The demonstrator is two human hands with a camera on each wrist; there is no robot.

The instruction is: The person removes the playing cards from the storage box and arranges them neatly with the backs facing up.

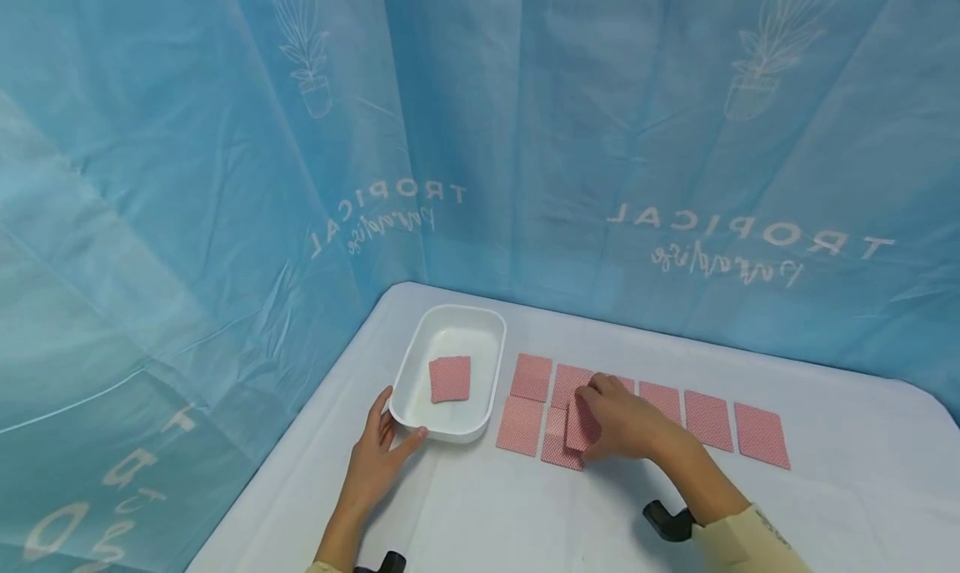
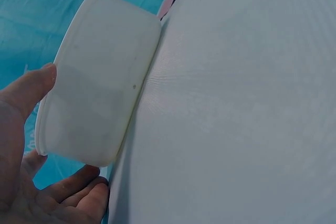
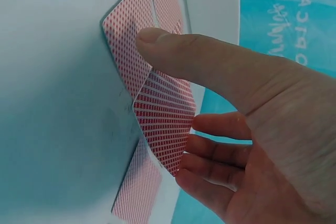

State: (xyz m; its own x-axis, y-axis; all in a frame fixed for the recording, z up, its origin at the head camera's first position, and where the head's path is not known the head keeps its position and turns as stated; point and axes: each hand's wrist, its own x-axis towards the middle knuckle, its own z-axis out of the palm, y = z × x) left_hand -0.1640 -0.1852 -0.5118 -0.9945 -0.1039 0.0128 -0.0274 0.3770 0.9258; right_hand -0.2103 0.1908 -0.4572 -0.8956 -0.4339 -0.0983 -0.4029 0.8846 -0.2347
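My right hand [image 1: 626, 423] holds a playing card [image 3: 165, 121] with a red patterned back, its thumb at one edge and fingertips at the opposite one. The card is tilted and overlaps a face-down card [image 1: 561, 448] in the front row. To the left is a white plastic tray [image 1: 487, 415], its near left corner gripped by my left hand [image 1: 375, 469]. In the left wrist view, the thumb lies at the tray's rim and the fingers reach round the other side. Inside the tray rests a small, slightly uneven pile of red-backed cards [image 1: 450, 379].
Several more cards lie face down in rows: one pair [image 1: 531, 377] at the left end, then a line toward the right ending in a separate card [image 1: 761, 435]. A white cloth covers the table [image 1: 480, 506]. Blue printed curtains [image 1: 562, 140] hang behind and at the left.
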